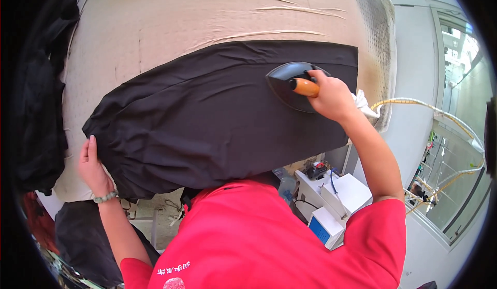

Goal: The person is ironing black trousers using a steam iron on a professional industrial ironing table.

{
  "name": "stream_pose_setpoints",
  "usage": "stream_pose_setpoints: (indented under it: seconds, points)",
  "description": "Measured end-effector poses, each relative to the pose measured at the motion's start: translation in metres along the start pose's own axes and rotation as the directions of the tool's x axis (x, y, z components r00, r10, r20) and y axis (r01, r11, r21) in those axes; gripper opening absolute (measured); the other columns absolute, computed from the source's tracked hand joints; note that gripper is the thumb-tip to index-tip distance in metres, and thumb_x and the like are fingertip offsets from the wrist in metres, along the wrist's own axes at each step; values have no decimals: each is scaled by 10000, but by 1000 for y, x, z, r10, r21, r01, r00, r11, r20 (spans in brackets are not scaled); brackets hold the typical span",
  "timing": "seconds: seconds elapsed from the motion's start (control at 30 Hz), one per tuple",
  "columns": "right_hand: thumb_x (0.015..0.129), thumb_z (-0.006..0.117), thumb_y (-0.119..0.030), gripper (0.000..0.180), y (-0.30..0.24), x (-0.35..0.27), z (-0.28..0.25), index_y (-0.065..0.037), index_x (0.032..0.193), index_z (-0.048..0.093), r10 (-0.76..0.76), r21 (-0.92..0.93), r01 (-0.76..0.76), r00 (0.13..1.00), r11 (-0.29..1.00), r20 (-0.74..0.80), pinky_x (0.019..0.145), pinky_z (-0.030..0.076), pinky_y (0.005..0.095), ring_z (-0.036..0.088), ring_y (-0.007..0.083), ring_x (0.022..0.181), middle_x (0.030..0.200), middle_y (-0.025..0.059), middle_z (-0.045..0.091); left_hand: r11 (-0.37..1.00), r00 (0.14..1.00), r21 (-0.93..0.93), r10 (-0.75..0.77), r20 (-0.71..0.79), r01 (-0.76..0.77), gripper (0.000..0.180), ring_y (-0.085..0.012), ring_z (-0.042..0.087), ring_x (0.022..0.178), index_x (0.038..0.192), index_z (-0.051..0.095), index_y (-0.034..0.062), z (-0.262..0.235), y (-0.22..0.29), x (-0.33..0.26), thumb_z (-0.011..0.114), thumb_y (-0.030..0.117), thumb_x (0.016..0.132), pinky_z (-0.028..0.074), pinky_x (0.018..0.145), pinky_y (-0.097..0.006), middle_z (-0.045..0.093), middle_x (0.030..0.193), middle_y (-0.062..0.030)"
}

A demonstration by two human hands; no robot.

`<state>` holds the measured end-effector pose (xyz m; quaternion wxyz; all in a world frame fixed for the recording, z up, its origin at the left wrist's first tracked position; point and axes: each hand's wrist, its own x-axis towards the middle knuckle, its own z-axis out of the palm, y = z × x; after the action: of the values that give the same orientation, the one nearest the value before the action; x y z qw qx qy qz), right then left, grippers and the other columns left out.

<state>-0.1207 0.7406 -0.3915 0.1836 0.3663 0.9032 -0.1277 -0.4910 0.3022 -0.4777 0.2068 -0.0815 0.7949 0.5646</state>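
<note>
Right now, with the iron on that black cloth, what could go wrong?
1. The iron sits on the black cloth under the right hand; left in one spot, it might scorch the cloth.
2. The cloth is bunched and wrinkled near the left hand at the board's edge, so folds could get pressed in.
3. The yellow hose trails behind the iron and could snag or tug.

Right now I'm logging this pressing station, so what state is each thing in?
black fabric: spread over the board, creased at its left end
iron: flat on the fabric, gripped by its orange handle
right hand: closed around the iron handle
left hand: flat against the fabric's left edge
padded board: covered in beige cloth, wrinkled near the top
</note>
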Motion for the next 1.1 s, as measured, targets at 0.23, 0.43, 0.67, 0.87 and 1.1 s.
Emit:
stream_pose_setpoints:
  seconds: [0.23,0.43,0.67,0.87,1.1]
  points:
    - [818,666,-165,367,-79,25,-3,-41,1158,605,-107,1,109,979,994,173,809,551,492,691,407,891,880,219,706,964,971,-263,24,236,40,401,-190,659,1081,1265,609,-17,-2,35,18,651,286,1006,530,963,-341,670,1245,-107]
    - [879,630,-221,329,-96,66,-6,-35,1150,635,-60,5,60,997,998,40,857,551,496,689,414,923,917,228,714,945,951,-306,-15,309,115,361,-189,667,1058,1233,627,-13,6,27,42,640,272,1013,540,935,-330,680,1229,-103]
    - [850,737,-193,407,10,42,-14,-56,1211,609,-10,-1,10,998,1000,-57,813,540,481,670,445,933,973,232,708,936,950,-315,-53,308,155,359,-190,661,1086,1228,626,-14,-2,25,41,627,280,1022,523,965,-336,674,1247,-106]
    - [821,742,-160,340,22,40,-26,-66,1135,648,-84,-74,85,996,994,23,762,538,463,673,427,886,912,214,706,907,933,-387,-19,358,167,375,-200,670,1079,1215,635,-23,-8,36,33,608,301,1030,524,967,-345,686,1229,-113]
    - [792,707,-219,271,-151,79,-23,-96,1020,627,-324,-109,367,902,924,284,739,551,508,692,390,836,849,174,697,898,926,-423,51,373,120,369,-197,684,1048,1185,655,-30,-3,36,28,601,303,1035,535,944,-339,703,1183,-121]
